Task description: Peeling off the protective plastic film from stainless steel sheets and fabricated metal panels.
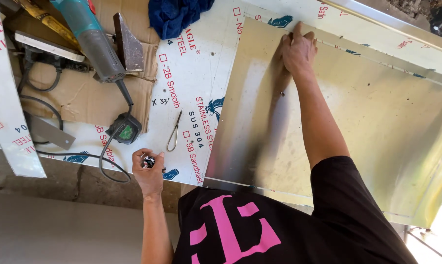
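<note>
My right hand (298, 49) lies flat, fingers together, on the far edge of a bare shiny steel sheet (377, 122), pressing on it and gripping nothing. That sheet rests on a larger steel sheet covered in white film with red and blue print (201, 63). My left hand (147, 172) is at the near edge of the film-covered sheet, closed around a small dark object (149, 161) that I cannot identify. A thin bent wire tool (173, 132) lies on the film just beyond my left hand.
A teal and grey power tool (91, 39) lies on cardboard (79, 98) at the far left, its cable running to a small black box (125, 129). Beside it are a metal wedge (128, 44) and a blue cloth (177, 14). A film-covered strip (6, 98) lies at the left.
</note>
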